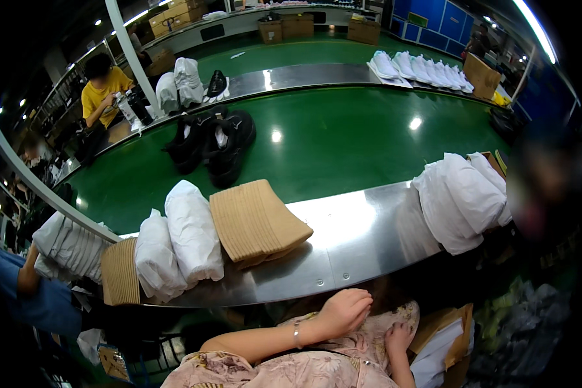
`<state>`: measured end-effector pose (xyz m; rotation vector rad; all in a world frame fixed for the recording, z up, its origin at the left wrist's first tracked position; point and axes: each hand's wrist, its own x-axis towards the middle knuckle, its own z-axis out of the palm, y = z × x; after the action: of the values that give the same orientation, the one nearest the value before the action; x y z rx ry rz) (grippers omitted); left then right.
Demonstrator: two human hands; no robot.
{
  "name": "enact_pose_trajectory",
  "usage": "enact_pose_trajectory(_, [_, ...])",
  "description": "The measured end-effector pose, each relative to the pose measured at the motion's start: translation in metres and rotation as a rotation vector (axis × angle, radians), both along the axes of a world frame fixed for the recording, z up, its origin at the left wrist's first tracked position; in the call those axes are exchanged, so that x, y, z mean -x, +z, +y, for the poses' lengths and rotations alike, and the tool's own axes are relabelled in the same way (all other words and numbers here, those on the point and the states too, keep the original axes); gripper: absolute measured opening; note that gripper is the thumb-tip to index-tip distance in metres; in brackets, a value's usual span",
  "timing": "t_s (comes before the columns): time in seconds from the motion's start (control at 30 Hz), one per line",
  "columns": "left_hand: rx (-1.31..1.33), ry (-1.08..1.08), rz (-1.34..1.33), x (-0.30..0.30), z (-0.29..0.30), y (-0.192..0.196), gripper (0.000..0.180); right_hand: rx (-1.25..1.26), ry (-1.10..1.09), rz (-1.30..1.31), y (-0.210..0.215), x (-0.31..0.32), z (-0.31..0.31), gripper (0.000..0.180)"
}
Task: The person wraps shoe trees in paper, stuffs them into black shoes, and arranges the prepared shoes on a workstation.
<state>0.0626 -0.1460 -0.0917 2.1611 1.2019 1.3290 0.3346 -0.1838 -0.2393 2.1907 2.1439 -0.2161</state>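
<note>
My left hand (346,312) is raised in front of the metal ledge, its fingers curled together; the palm side is hidden, so I cannot make out anything inside. A bracelet circles its wrist. Lower on the right, my right hand (399,336) lies on the pink floral cloth (323,368) over my lap, fingers stretched out and holding nothing. Closest on the ledge is a stack of brown cardboard inserts (255,220). Beside it lie two white paper-wrapped bundles (193,229). Past them, black shoes (229,145) stand on the green belt (343,149).
Stacked white paper (462,200) lies on the right of the metal ledge (362,233). More brown inserts (120,275) stand left. An open carton (443,343) is beside my right arm. White shoes (420,68) line the far ledge. A person in yellow (103,90) works far left.
</note>
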Motion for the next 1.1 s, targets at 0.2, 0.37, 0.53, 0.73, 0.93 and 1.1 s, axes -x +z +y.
enact_pose_trajectory(0.2, [-0.190, 0.703, 0.069, 0.075, -0.011, 0.061, 0.034, -0.526, 0.528, 0.472, 0.163, 0.110, 0.069, 0.025])
enact_pose_trajectory(0.37, [-0.086, 0.923, 0.115, 0.104, -0.030, 0.057, 0.050, -0.472, 0.838, 0.585, 0.199, 0.227, 0.118, 0.042])
enact_pose_trajectory(0.53, [-0.061, 0.949, 0.062, 0.107, -0.035, 0.047, 0.052, -0.327, 0.793, 0.727, 0.199, 0.300, 0.156, 0.070])
enact_pose_trajectory(0.73, [-0.031, 0.926, -0.011, 0.118, -0.033, 0.029, 0.049, 0.107, 0.675, 0.737, 0.195, 0.332, 0.164, 0.093])
enact_pose_trajectory(0.93, [-0.039, 0.852, -0.076, 0.112, -0.035, 0.028, 0.042, 0.186, 0.524, 0.817, 0.207, 0.299, 0.151, 0.094])
enact_pose_trajectory(1.1, [0.039, 0.667, -0.509, 0.082, -0.021, 0.029, 0.044, -0.024, 0.493, 0.721, 0.202, 0.245, 0.157, 0.092])
